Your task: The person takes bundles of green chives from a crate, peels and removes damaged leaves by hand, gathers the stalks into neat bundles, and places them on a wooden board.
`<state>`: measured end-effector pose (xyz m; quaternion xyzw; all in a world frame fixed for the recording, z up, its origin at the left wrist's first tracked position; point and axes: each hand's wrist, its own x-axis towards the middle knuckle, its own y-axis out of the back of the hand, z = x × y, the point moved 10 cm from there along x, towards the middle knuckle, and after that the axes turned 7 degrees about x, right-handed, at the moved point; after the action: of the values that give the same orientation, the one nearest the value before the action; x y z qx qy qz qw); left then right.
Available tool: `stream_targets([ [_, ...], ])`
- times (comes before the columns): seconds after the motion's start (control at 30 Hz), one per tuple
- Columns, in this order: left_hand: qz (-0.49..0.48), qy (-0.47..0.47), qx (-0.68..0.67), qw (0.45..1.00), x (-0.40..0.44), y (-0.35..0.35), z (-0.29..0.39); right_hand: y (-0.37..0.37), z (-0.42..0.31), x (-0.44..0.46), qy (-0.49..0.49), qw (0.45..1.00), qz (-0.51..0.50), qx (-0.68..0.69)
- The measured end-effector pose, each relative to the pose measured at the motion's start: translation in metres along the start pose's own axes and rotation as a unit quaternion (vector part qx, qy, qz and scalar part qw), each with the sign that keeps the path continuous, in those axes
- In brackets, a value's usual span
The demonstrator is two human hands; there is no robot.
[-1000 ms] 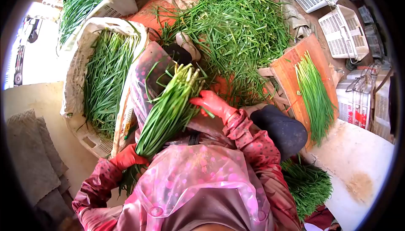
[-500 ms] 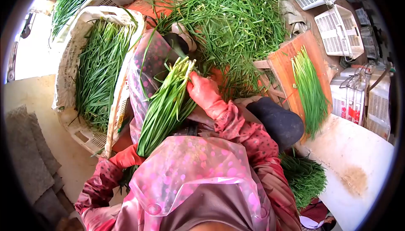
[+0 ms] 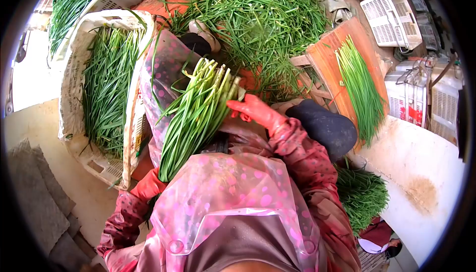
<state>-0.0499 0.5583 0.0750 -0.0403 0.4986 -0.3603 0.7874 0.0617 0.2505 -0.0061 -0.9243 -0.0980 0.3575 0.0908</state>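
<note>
red left fingers hold a leafy bundle, right fingers half-curled beside it; crate print illegible.

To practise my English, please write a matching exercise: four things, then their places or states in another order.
1. left hand
2. wooden board
3. large green heap
4. brown stain

A. tangled, spread out
B. on a white surface
C. at the held bunch's leafy end
D. under neatly laid stalks

1-C, 2-D, 3-A, 4-B
</note>
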Motion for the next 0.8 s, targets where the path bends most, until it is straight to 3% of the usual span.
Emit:
stream_targets([
  [0.07, 0.120, -0.045, 0.128, 0.983, -0.001, 0.012, 0.019, -0.007, 0.000, 0.008, -0.011, 1.000, 0.012, -0.011],
  [0.1, 0.124, -0.048, 0.130, 0.983, -0.002, 0.013, 0.030, -0.004, -0.011, 0.011, -0.007, 1.000, 0.009, -0.012],
  [0.17, 0.170, -0.008, 0.142, 0.975, -0.010, 0.022, 0.062, 0.009, -0.065, 0.004, 0.152, 0.975, 0.010, 0.162],
  [0.23, 0.264, 0.007, 0.223, 0.938, -0.016, 0.022, 0.117, 0.021, -0.097, 0.007, 0.232, 0.944, 0.017, 0.233],
  [0.37, 0.442, -0.207, 0.453, 0.746, -0.023, 0.048, 0.180, 0.070, -0.082, 0.042, 0.212, 0.886, 0.051, 0.410],
  [0.4, 0.492, -0.122, 0.519, 0.688, -0.024, 0.070, 0.171, 0.088, -0.068, 0.047, 0.199, 0.885, 0.071, 0.415],
  [0.43, 0.517, -0.161, 0.559, 0.628, -0.026, 0.073, 0.173, 0.104, -0.053, 0.047, 0.185, 0.883, 0.094, 0.421],
  [0.5, 0.519, -0.080, 0.556, 0.645, -0.019, 0.079, 0.164, 0.115, -0.024, 0.042, 0.122, 0.914, 0.149, 0.356],
  [0.53, 0.518, -0.126, 0.582, 0.614, -0.015, 0.071, 0.165, 0.103, -0.018, 0.043, 0.100, 0.948, 0.086, 0.290],
  [0.57, 0.520, -0.116, 0.613, 0.584, -0.010, 0.071, 0.160, 0.088, -0.011, 0.046, 0.072, 0.958, 0.033, 0.277],
  [0.63, 0.521, -0.018, 0.654, 0.549, -0.003, 0.072, 0.152, 0.037, -0.041, 0.042, 0.044, 0.945, -0.013, 0.324],
  [0.7, 0.496, 0.011, 0.675, 0.546, 0.001, 0.057, 0.153, -0.005, -0.071, 0.051, 0.069, 0.926, -0.071, 0.363],
  [0.77, 0.465, 0.032, 0.698, 0.544, 0.007, 0.055, 0.141, -0.033, -0.100, 0.048, 0.103, 0.957, -0.065, 0.263],
  [0.8, 0.460, 0.026, 0.702, 0.543, 0.007, 0.054, 0.138, -0.039, -0.101, 0.050, 0.110, 0.988, -0.054, 0.090],
])
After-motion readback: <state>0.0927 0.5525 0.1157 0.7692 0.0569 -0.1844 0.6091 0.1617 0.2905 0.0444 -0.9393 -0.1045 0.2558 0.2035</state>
